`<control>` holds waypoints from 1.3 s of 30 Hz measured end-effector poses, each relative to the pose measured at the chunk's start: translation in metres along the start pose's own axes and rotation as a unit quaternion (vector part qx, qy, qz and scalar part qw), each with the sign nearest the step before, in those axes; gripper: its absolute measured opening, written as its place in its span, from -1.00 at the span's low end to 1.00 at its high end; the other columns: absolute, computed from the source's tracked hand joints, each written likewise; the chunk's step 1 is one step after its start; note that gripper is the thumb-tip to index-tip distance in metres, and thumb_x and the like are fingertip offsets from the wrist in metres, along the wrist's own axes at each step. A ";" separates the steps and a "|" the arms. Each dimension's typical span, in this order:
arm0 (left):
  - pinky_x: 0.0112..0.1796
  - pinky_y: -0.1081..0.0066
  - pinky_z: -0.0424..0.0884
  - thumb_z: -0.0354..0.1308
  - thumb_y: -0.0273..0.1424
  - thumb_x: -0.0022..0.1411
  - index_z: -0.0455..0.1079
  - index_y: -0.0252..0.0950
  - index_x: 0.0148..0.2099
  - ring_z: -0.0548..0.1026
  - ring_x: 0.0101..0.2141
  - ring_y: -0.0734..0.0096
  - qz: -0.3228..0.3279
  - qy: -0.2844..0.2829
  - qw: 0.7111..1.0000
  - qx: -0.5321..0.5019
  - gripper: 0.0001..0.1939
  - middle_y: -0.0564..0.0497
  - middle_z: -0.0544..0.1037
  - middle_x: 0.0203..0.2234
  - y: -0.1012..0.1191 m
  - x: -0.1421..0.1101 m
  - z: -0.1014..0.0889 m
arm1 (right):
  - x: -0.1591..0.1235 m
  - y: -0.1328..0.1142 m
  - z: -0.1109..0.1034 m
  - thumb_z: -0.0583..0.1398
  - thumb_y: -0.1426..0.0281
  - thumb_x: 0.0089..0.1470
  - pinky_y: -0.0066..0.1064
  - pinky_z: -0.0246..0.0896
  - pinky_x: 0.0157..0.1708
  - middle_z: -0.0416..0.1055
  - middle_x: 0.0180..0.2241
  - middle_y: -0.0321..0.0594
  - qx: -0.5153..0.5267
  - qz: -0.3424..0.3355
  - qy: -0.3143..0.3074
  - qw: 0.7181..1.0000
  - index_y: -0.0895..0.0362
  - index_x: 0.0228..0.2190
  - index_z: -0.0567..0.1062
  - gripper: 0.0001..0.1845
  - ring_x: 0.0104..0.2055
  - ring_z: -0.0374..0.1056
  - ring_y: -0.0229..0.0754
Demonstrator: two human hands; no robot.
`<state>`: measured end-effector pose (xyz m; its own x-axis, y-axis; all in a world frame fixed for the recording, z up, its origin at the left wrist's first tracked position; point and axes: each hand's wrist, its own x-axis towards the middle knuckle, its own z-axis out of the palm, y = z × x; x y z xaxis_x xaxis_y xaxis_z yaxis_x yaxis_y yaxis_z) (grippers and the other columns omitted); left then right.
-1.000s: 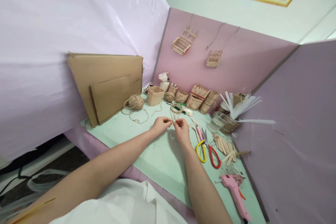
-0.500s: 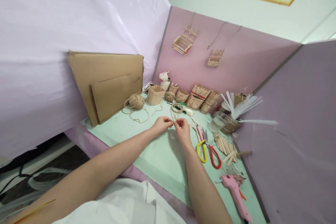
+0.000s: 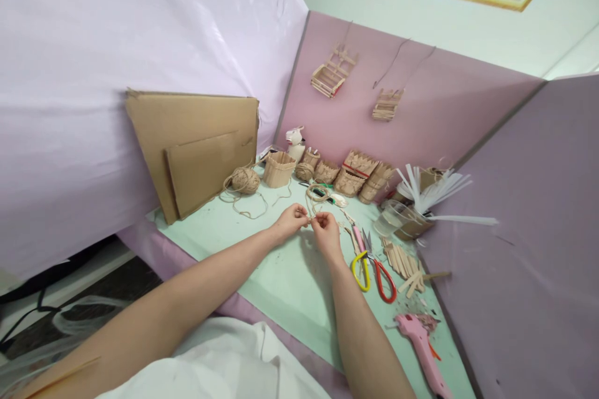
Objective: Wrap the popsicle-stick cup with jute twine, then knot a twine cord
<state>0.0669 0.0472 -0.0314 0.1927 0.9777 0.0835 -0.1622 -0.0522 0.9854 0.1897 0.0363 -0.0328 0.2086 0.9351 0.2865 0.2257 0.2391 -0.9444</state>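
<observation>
My left hand (image 3: pixel 290 222) and my right hand (image 3: pixel 326 230) meet over the green table (image 3: pixel 281 280), fingertips almost touching. Both pinch a thin piece of jute twine (image 3: pixel 312 198) that loops away toward the back. The fingers of each hand are curled closed on it. A ball of twine (image 3: pixel 244 180) lies further back on the left, with loose strands trailing in front of it.
Scissors with a yellow and a red handle (image 3: pixel 372 265), a pile of wooden sticks (image 3: pixel 402 263) and a pink glue gun (image 3: pixel 423 349) lie to the right. Stick baskets (image 3: pixel 349 177) line the back wall. Cardboard sheets (image 3: pixel 196 149) lean at left. A cup with white strips (image 3: pixel 412 212) stands at right.
The hands stay together on the twine, barely shifting. The view has drifted slightly.
</observation>
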 end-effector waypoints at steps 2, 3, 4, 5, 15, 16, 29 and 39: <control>-0.44 0.52 0.18 0.17 -0.50 -0.07 0.22 -0.32 -0.20 0.33 -0.54 0.59 0.014 0.004 1.000 -0.020 -0.68 0.16 0.40 -0.58 0.000 0.000 -0.001 | 0.000 -0.001 0.000 0.19 0.37 -0.22 -0.41 0.18 -0.38 0.33 -0.47 -0.31 0.014 0.016 0.002 1.000 0.13 -0.42 0.32 -0.78 -0.43 0.27 -0.26; -0.43 0.52 0.18 0.17 -0.50 -0.07 0.20 -0.31 -0.18 0.32 -0.54 0.60 0.020 0.005 0.999 -0.028 -0.65 0.16 0.42 -0.57 0.001 0.000 -0.001 | -0.001 -0.001 0.000 0.21 0.36 -0.23 -0.43 0.16 -0.41 0.33 -0.47 -0.31 0.023 0.029 0.002 0.999 0.13 -0.41 0.33 -0.76 -0.43 0.26 -0.27; -0.43 0.52 0.18 0.18 -0.51 -0.07 0.20 -0.31 -0.16 0.31 -0.54 0.60 0.025 0.003 0.999 -0.035 -0.63 0.15 0.43 -0.55 0.001 0.000 -0.002 | -0.001 -0.002 0.000 0.23 0.36 -0.24 -0.45 0.14 -0.45 0.33 -0.48 -0.32 0.034 0.049 0.002 0.998 0.13 -0.41 0.33 -0.75 -0.45 0.24 -0.28; -0.43 0.52 0.17 0.18 -0.51 -0.08 0.20 -0.31 -0.16 0.31 -0.54 0.61 0.028 0.002 0.999 -0.044 -0.62 0.15 0.43 -0.55 0.002 0.000 -0.002 | -0.002 -0.003 0.000 0.24 0.35 -0.25 -0.46 0.12 -0.49 0.32 -0.49 -0.34 0.051 0.075 0.002 0.996 0.12 -0.41 0.33 -0.73 -0.47 0.23 -0.29; -0.51 0.54 0.11 0.32 -0.45 -0.20 0.25 -0.33 -0.23 0.29 -0.60 0.65 -0.011 -0.026 0.985 -0.168 -0.57 0.14 0.42 -0.57 0.004 0.000 0.001 | -0.004 -0.011 -0.007 0.28 0.46 -0.36 -0.56 -0.02 -0.62 0.18 -0.64 -0.45 0.293 0.244 -0.098 0.919 0.13 -0.55 0.31 -0.74 -0.58 0.11 -0.39; -0.49 0.54 0.14 0.32 -0.45 -0.20 0.25 -0.33 -0.23 0.31 -0.58 0.64 -0.008 -0.025 0.986 -0.163 -0.56 0.13 0.43 -0.58 0.004 0.000 0.000 | -0.004 -0.010 -0.006 0.28 0.45 -0.35 -0.55 0.00 -0.61 0.19 -0.63 -0.44 0.277 0.234 -0.084 0.928 0.12 -0.54 0.31 -0.75 -0.57 0.12 -0.38; -0.28 0.41 0.33 0.28 -0.48 -0.14 0.29 -0.34 -0.20 0.45 -0.44 0.48 0.068 0.046 0.993 -0.088 -0.61 0.08 0.50 -0.54 0.004 0.000 -0.001 | -0.007 -0.009 0.000 0.13 0.32 -0.14 -0.37 0.17 -0.32 0.44 -0.49 -0.21 -0.089 -0.028 0.025 0.995 0.17 -0.50 0.47 -0.82 -0.41 0.29 -0.19; -0.27 0.40 0.37 0.23 -0.50 -0.11 0.36 -0.35 -0.21 0.48 -0.42 0.44 0.091 0.058 0.993 -0.041 -0.68 0.03 0.52 -0.53 0.005 0.000 -0.001 | -0.007 -0.005 0.000 0.18 0.19 -0.10 -0.35 0.20 -0.29 0.50 -0.42 -0.11 -0.089 -0.031 0.021 0.995 0.20 -0.47 0.52 -0.69 -0.35 0.35 -0.13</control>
<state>0.0650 0.0473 -0.0269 0.0418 0.9706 0.2370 -0.2625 -0.2182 0.9399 0.1873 0.0289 -0.0300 0.2284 0.9074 0.3529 0.4034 0.2417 -0.8825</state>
